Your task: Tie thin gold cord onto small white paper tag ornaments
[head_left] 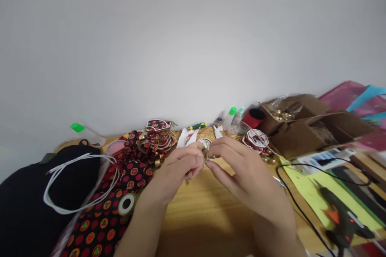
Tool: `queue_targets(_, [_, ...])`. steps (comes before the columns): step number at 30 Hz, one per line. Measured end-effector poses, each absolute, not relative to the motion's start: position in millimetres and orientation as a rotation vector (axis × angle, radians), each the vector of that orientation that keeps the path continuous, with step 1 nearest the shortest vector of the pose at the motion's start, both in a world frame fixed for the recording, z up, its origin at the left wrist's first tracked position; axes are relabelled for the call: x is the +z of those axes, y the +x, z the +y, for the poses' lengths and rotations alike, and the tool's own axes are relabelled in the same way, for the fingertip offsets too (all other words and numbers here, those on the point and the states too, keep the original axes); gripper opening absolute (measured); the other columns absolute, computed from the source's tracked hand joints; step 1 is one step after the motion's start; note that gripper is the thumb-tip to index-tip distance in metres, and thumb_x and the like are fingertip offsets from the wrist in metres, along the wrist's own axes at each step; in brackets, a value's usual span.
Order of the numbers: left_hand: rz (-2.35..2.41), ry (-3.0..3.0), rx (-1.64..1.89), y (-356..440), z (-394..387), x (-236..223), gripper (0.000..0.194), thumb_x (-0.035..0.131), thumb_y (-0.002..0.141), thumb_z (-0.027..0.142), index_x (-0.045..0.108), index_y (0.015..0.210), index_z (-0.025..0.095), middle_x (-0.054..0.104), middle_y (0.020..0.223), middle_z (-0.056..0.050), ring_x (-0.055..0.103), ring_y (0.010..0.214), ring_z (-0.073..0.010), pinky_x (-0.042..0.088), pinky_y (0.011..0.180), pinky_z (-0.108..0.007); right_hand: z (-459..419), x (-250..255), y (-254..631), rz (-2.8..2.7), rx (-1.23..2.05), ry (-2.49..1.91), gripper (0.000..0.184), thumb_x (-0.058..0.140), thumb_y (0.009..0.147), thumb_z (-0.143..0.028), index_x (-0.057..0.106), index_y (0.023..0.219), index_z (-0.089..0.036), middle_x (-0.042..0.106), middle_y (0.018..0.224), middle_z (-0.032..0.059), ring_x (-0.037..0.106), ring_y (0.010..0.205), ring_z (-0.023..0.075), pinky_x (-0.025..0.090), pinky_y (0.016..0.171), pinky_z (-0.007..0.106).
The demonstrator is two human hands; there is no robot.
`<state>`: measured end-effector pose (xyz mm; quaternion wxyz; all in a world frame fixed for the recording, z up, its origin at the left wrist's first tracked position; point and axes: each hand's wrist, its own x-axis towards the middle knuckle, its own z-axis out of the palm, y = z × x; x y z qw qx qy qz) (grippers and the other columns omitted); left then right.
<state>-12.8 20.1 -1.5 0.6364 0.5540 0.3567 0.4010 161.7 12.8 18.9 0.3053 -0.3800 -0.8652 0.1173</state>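
In front of me, above the wooden table (pixel 208 204), both hands meet at a small olive-green loop (pixel 206 155), perhaps of cord or ribbon. My left hand (pixel 182 164) pinches the loop's left side, its fingers curled together. From the right, my right hand (pixel 241 168) grips the other side between thumb and fingertips. Parts of the loop are hidden by the fingers, so its exact kind is unclear. Just behind the hands lies a white round piece with a black line drawing (pixel 205 143).
At right, a black glue gun (pixel 340 213) with a cable lies by yellow paper (pixel 297 184). Cardboard boxes (pixel 298 138) stand behind. On the left are patterned fabric (pixel 104 221), a tape roll (pixel 126 204), coiled white cord (pixel 48 198) and a black bag (pixel 33 192).
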Motion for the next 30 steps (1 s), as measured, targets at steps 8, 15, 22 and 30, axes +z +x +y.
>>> queue_targets(8, [0.805,1.296,0.922,-14.3,21.2,-2.2,0.027,0.047,0.075,0.022,0.038,0.049,0.019,0.034,0.053,0.002,0.032,0.059,-0.0139,0.024,0.056,-0.029,13.9,19.4,160.9,-2.341,0.405,-0.976,0.012,0.046,0.092,-0.017,0.057,0.09,-0.014,0.064,0.09,0.0114,0.059,0.083,0.0239,0.051,0.071,0.038])
queue_targets(15, [0.828,1.263,0.899,-14.4,21.7,-0.7,0.026,0.048,0.073,0.025,0.04,0.049,0.019,0.035,0.059,0.002,0.032,0.06,-0.0134,0.025,0.053,-0.027,16.6,17.9,161.6,-2.321,0.515,-0.883,0.007,0.05,0.09,-0.015,0.057,0.09,-0.015,0.062,0.087,0.0084,0.057,0.081,0.021,0.047,0.07,0.034])
queue_targets(22, [0.775,1.26,0.912,-14.1,19.3,3.8,0.03,0.05,0.073,0.028,0.037,0.048,0.019,0.039,0.061,-0.001,0.039,0.068,-0.016,0.032,0.06,-0.027,12.9,21.3,161.3,-2.163,0.752,-0.797,0.007,0.058,0.086,-0.015,0.056,0.08,-0.016,0.054,0.073,-0.0003,0.052,0.068,0.0131,0.041,0.062,0.025])
queue_targets(30, [0.727,1.226,0.909,-15.8,16.6,6.5,0.03,0.055,0.074,0.028,0.043,0.049,0.017,0.044,0.07,-0.002,0.04,0.066,-0.0148,0.033,0.06,-0.027,12.8,24.1,158.9,-2.032,1.084,-0.787,0.022,0.062,0.082,-0.016,0.046,0.066,-0.02,0.046,0.063,-0.0044,0.044,0.058,0.0105,0.037,0.053,0.023])
